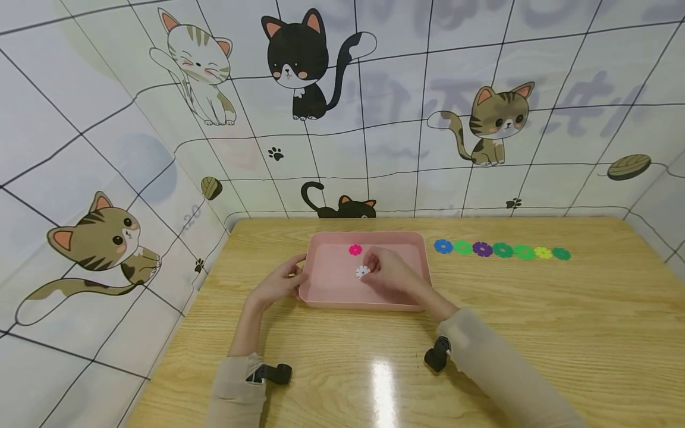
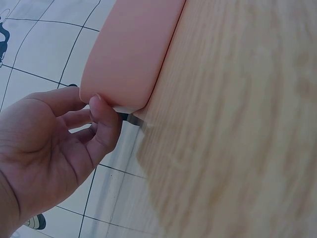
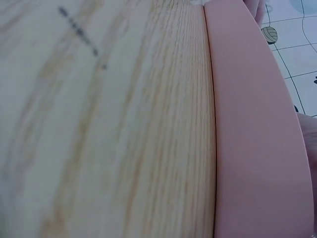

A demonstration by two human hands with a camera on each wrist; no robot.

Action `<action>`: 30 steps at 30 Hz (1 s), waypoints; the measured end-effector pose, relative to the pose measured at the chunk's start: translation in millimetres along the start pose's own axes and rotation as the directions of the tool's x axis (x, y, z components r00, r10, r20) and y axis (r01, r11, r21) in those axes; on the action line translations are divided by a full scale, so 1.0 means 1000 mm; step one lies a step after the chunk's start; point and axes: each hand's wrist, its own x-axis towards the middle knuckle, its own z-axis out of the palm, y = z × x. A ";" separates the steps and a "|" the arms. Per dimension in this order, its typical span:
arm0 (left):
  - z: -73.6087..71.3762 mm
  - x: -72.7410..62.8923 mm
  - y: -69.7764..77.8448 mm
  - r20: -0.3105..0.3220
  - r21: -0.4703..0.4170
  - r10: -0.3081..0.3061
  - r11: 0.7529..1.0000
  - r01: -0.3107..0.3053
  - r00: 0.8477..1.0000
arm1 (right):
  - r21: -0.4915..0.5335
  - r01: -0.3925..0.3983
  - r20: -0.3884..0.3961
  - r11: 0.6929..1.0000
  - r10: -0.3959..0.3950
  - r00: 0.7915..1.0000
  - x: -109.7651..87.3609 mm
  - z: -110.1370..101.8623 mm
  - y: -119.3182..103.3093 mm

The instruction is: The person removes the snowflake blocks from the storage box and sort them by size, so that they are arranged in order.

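Observation:
A shallow pink tray [image 1: 369, 306] lies on the table; its outer wall [image 2: 133, 54] fills the upper part of the left wrist view. My left hand [image 1: 278, 280] grips the tray's left edge, its fingers curled about the corner [image 2: 64, 134]. Over the tray, my right hand [image 1: 393, 270] pinches a white notched snowflake disc [image 1: 362, 272] between thumb and fingers. A pink snowflake disc [image 1: 355, 250] lies in the tray behind it. In the right wrist view the tray wall [image 3: 257, 124] hides most of my right hand [image 3: 308, 134].
Right of the tray, a row of snowflake discs runs sideways on the table, from a blue disc [image 1: 443, 246] past a purple disc [image 1: 482, 249] to a teal disc [image 1: 561, 254]. A cat-printed wall covering [image 1: 396, 137] stands behind the wooden table [image 1: 535, 333].

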 end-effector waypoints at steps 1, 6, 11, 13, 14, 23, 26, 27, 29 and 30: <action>0.000 0.000 0.000 0.002 0.003 0.001 1.000 -0.001 1.000 | -0.002 0.008 -0.004 1.000 -0.008 1.000 0.000 0.000 0.000; 0.000 0.001 0.000 0.006 0.001 0.011 1.000 -0.011 1.000 | 0.012 0.038 -0.025 0.999 -0.038 0.999 -0.001 -0.001 0.004; -0.001 0.001 -0.001 0.005 -0.009 0.014 1.000 -0.014 1.000 | 0.099 0.028 -0.005 0.995 -0.028 1.000 -0.004 -0.003 0.003; -0.001 0.001 -0.002 0.003 -0.014 0.011 1.000 -0.011 1.000 | 0.123 0.017 0.001 0.992 -0.017 1.000 -0.006 -0.005 0.002; -0.001 0.001 -0.002 0.003 -0.017 0.011 1.000 -0.011 1.000 | 0.135 0.014 0.003 0.991 -0.015 1.000 -0.007 -0.006 0.001; 0.000 0.000 0.000 0.002 -0.025 -0.004 1.000 0.004 1.000 | 0.285 0.030 -0.023 0.958 -0.024 0.999 -0.016 -0.021 0.004; 0.000 0.000 -0.001 0.006 -0.027 0.000 1.000 0.000 1.000 | 0.323 0.052 -0.035 0.945 -0.043 0.998 -0.018 -0.029 0.009; 0.000 0.000 -0.001 0.006 -0.027 0.001 1.000 -0.001 1.000 | 0.335 0.062 -0.034 0.940 -0.053 0.998 -0.019 -0.033 0.010; -0.001 0.000 -0.002 0.007 -0.021 0.005 1.000 -0.005 1.000 | 0.338 0.076 -0.042 0.938 -0.065 0.997 -0.022 -0.040 0.012; -0.001 0.001 -0.002 0.009 -0.018 0.009 1.000 -0.009 1.000 | 0.335 0.077 -0.049 0.939 -0.065 0.997 -0.025 -0.044 0.013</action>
